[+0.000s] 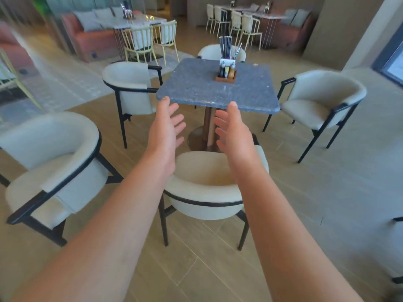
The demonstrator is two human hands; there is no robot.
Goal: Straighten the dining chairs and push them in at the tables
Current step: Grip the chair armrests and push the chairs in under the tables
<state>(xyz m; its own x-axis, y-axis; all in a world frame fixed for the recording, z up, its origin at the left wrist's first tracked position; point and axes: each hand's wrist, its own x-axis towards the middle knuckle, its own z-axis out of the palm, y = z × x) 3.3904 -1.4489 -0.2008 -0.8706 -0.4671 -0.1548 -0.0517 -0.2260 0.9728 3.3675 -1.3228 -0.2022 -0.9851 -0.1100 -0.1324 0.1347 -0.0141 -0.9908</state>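
Left hand (166, 127) & right hand (231, 129) both held out in front, palms facing each other, fingers spread and relaxed, gripping nothing. They hang above the near chair (205, 184), apart from it, prob. lined up to take its curved back from both sides.

Near chair sits directly below the hands, back toward the person, seat facing the surface (218, 88) but standing off its edge, not tucked in. Left chair (130, 83) is close to the surface's left side. Right chair (320, 101) stands apart from the surface, turned at an angle. Far chair (220, 52) is mostly hidden behind the surface. Another chair (50, 162) at lower left is well away, angled off.

Cutlery caddy (226, 70) stands on the surface near the far edge.

Judgement: near chair is next to be pushed in; right chair needs squaring too.
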